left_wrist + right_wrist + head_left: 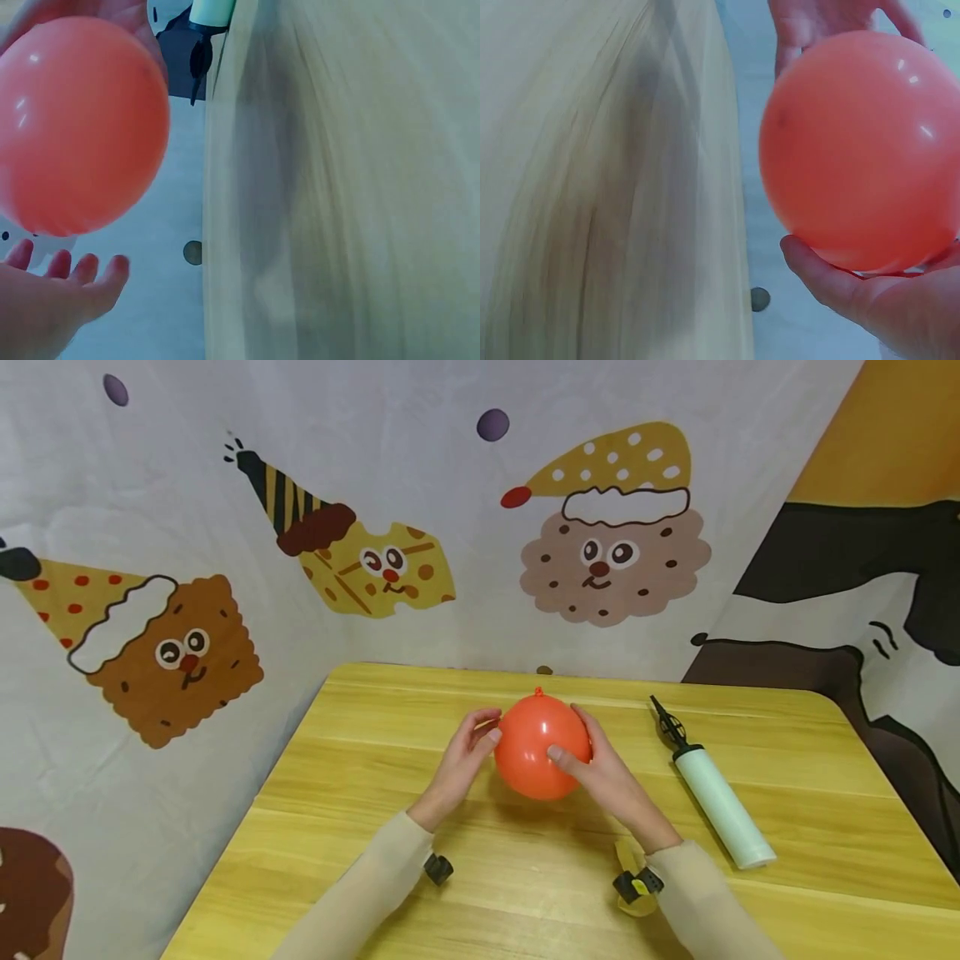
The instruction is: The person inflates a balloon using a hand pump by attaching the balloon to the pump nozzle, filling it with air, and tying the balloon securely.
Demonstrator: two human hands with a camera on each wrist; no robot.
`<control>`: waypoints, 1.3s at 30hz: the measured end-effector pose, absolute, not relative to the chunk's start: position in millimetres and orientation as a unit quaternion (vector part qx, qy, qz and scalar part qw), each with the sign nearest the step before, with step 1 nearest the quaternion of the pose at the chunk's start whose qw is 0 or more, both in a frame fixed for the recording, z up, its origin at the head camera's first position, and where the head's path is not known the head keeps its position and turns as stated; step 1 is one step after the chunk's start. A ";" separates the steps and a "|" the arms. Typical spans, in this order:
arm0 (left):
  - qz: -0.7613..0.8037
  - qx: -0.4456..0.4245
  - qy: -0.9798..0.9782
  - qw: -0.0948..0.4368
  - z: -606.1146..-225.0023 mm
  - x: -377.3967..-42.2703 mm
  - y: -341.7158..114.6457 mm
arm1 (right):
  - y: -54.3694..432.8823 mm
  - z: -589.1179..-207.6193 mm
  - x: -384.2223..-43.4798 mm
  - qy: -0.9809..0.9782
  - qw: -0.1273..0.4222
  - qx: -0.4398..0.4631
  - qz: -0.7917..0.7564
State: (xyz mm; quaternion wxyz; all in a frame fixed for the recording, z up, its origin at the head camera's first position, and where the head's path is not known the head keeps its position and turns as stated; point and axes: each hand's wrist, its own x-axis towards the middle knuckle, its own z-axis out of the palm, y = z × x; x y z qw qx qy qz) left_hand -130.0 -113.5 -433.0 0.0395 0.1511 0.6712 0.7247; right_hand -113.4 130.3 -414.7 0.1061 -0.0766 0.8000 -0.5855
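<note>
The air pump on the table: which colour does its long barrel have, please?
The barrel is pale mint green; the head view shows it best.

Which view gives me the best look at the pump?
The head view: the pump lies in full view on the table, with nothing in front of it. The left wrist view catches only its black nozzle and a bit of barrel at the top edge. The right wrist view shows none of it.
</note>
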 end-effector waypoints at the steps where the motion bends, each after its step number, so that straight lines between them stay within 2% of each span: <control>1: 0.724 0.153 0.670 0.053 -433.4 -129.1 -114.1 | 129.7 -415.1 -114.1 0.797 0.107 -0.071 -0.590; 6: 0.711 0.150 0.678 0.108 -435.8 -124.4 -114.9 | 123.4 -417.5 -117.4 0.776 0.116 -0.050 -0.618; 11: 0.706 0.131 0.687 0.116 -439.2 -123.0 -113.1 | 117.6 -420.2 -119.5 0.764 0.129 -0.052 -0.630; 16: 0.704 0.114 0.694 0.102 -439.8 -122.5 -115.3 | 120.1 -421.0 -118.5 0.774 0.132 -0.062 -0.616; 21: 0.685 0.088 0.720 0.072 -440.0 -128.5 -131.4 | 134.4 -419.6 -115.1 0.798 0.105 -0.076 -0.588; 29: 0.585 0.011 0.811 -0.002 -439.6 -148.5 -186.5 | 169.9 -412.5 -106.3 0.832 0.049 -0.098 -0.543; 39: 0.478 -0.044 0.877 -0.028 -430.4 -181.7 -254.8 | 198.3 -404.0 -100.9 0.875 0.008 -0.095 -0.475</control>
